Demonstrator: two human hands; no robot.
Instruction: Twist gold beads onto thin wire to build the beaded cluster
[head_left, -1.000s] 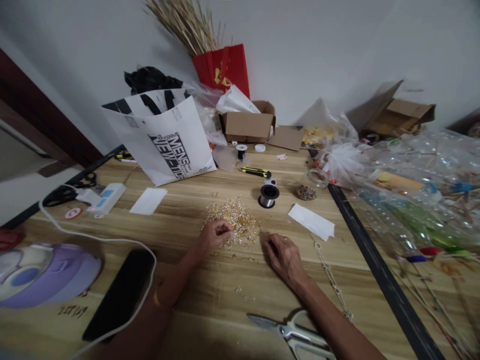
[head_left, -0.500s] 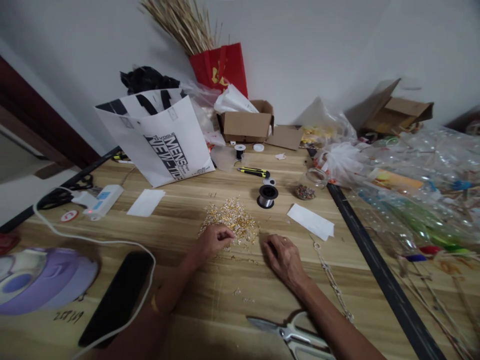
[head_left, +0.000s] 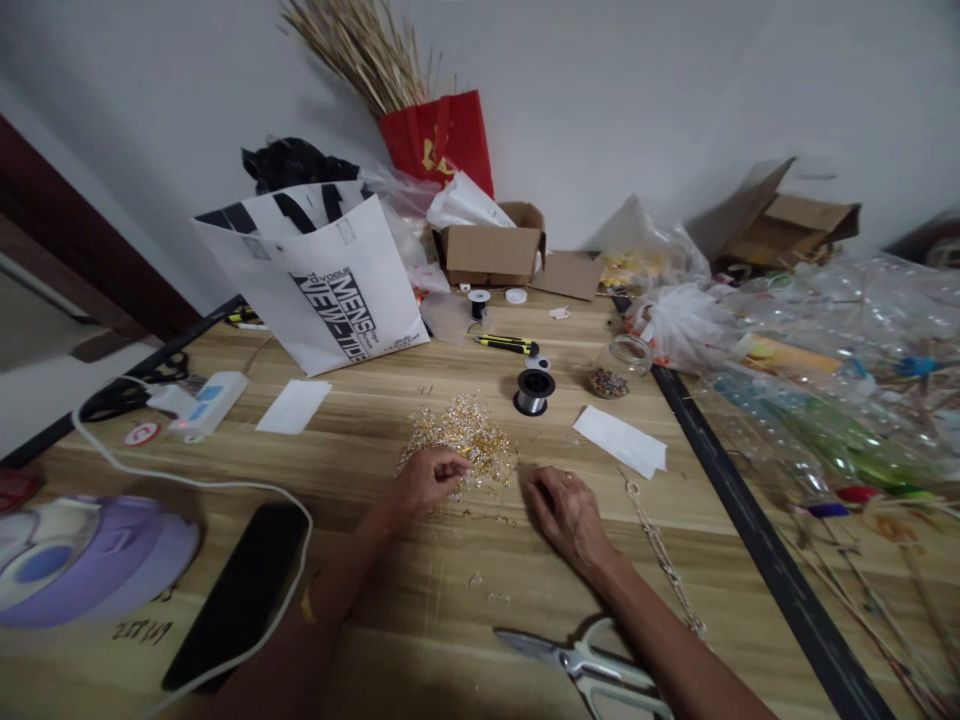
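Observation:
A loose pile of small gold and clear beads lies on the wooden table. At its near left edge is my left hand, thumb and fingertips pinched together. What they pinch, if anything, is too small to name. My right hand rests on the table to the right of the pile, its fingers curled under and their tips hidden. Between the hands, just below the pile, runs a thin beaded strand. A few clear beads lie nearer to me. Scissors with pale handles lie beside my right forearm.
Behind the pile are a wire spool, a yellow-black utility knife and a glass jar of beads. A knotted cord lies right of my forearm. A phone and white cable are left; plastic-wrapped items fill the right.
Both hands keep almost the same place and pose. The view has shifted very slightly; nothing on the table has visibly moved.

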